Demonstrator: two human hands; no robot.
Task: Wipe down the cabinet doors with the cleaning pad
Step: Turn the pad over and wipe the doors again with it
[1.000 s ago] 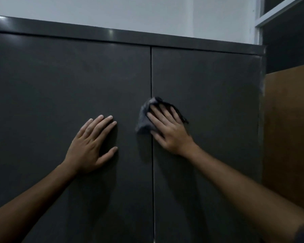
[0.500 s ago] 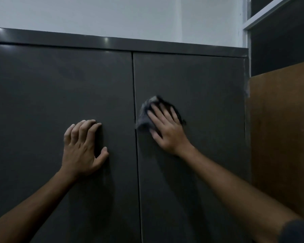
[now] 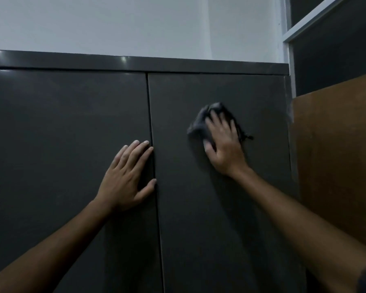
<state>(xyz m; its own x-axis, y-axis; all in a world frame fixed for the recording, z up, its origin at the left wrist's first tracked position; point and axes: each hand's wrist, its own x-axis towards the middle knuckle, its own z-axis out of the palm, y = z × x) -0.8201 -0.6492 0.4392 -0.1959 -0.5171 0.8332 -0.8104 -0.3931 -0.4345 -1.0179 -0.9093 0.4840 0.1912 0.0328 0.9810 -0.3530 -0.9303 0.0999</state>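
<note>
Shifted rightward, cleaning pad (image 3: 201, 125) lies under right hand (image 3: 225, 146).

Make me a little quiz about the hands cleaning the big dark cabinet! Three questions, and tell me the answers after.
1. True or false: the cleaning pad is on the left door.
2. Which hand presses the pad against the cabinet? A. left hand B. right hand
3. Fill in: the left hand lies flat on the left door, its fingertips right beside the ____ between the two doors.

Key:
1. False. The pad is on the right door.
2. B. The right hand's straight fingers press it flat.
3. Gap.
</note>
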